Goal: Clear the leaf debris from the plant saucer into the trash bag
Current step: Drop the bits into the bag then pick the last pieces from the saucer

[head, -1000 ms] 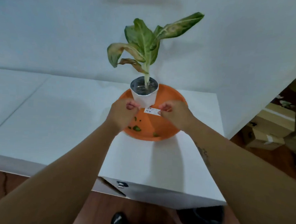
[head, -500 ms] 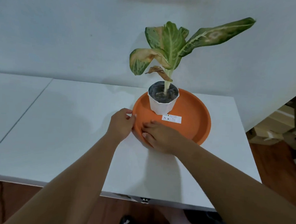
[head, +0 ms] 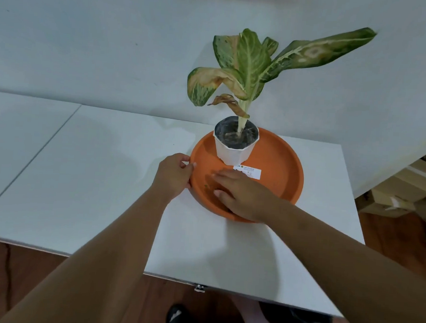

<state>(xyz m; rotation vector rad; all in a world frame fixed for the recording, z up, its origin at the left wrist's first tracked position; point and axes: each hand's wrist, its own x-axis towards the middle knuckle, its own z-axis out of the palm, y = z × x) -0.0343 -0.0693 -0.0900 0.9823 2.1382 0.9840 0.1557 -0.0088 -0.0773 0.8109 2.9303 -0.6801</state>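
An orange plant saucer sits on the white table. A white pot with a green and browning plant stands in its far-left part. A white label lies in the saucer beside the pot. My left hand grips the saucer's left rim. My right hand rests palm down inside the saucer's near part, fingers spread flat. A small green leaf scrap shows by its fingertips; the hand hides any other debris. No trash bag is in view.
A white wall rises right behind the table. Cardboard boxes are stacked on the floor at the right. The table's near edge has a metal latch. My feet in dark shoes stand below it on wood flooring.
My right hand has slid further into the saucer over the leaf bits. My left hand keeps its hold on the left rim. The view has come closer.
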